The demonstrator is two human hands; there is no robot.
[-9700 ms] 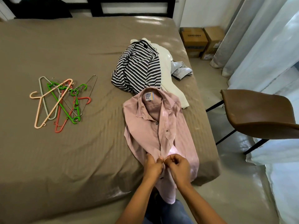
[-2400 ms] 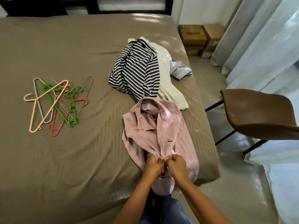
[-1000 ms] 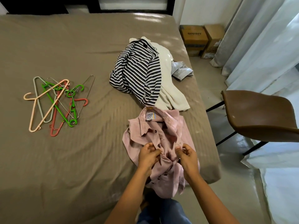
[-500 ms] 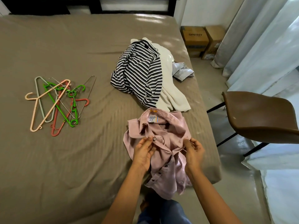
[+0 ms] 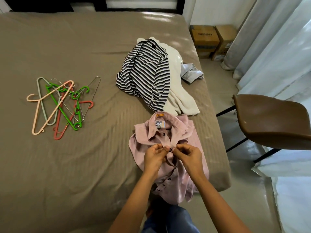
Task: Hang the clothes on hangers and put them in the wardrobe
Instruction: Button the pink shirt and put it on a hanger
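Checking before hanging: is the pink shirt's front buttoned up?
Partly: pink button-up shirt gapes at the collar; both hands pinch its placket.

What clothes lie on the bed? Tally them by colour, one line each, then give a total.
pink shirt: 1
black-and-white striped top: 1
white garment: 1
pale grey garment: 1
Total: 4

"spinny" on box (image 5: 205, 37); shirt label (image 5: 159, 124) "indian".
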